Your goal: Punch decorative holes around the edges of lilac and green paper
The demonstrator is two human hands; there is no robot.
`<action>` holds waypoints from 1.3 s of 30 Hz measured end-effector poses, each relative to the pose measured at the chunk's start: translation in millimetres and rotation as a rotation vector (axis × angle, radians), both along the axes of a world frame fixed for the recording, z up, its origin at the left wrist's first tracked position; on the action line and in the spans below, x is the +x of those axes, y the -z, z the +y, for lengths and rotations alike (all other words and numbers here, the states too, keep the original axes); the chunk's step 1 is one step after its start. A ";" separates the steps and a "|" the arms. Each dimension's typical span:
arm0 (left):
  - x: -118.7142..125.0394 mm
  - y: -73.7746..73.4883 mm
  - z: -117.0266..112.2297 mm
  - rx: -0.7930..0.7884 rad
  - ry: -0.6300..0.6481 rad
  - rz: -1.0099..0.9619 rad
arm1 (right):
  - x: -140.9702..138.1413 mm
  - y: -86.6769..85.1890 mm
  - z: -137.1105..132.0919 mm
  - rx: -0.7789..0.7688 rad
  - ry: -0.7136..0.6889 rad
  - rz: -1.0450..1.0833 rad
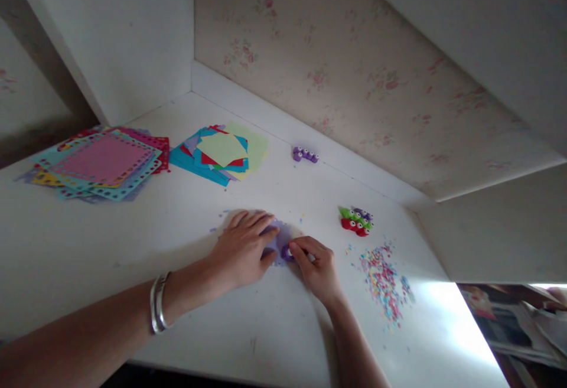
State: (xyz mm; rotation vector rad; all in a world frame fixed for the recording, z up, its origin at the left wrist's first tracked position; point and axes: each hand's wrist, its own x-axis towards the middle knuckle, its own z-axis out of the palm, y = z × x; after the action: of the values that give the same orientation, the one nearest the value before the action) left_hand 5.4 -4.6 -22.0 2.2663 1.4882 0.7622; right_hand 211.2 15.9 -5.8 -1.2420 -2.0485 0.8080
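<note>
My left hand [243,249] lies flat with its fingers spread on a small sheet of lilac paper [283,233], covering much of it. At the paper's right edge my right hand [315,264] is closed on a small purple craft punch [286,253], thumb on top. The fingers hide part of the punch. A few lilac paper bits are scattered beside my left fingertips.
Punched colored sheets [104,160] are piled at the left, with plain sheets [221,150] stacked beside them. Purple punches [305,154] stand near the wall; green, red and purple punches [357,221] sit further right. Confetti [385,284] lies toward the table's right edge.
</note>
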 end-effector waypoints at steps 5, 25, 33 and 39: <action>-0.2 1.5 0.3 -0.005 0.010 0.005 | 0.2 0.6 -0.2 0.000 -0.005 0.002; 0.5 -0.6 -0.3 0.020 0.008 0.091 | -3.2 4.6 -5.2 0.169 -0.039 -0.135; -1.9 -2.3 -0.8 0.039 0.014 0.129 | 15.8 2.7 -8.9 0.092 0.046 -0.073; -2.0 -2.4 0.4 0.019 0.027 0.120 | 40.5 -12.9 -17.4 0.122 0.146 -0.155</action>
State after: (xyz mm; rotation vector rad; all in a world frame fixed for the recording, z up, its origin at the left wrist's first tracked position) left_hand 3.5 -4.2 -19.6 2.3787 1.5048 0.6459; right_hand 251.7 -1.5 7.1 -1.4029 -2.0655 0.5265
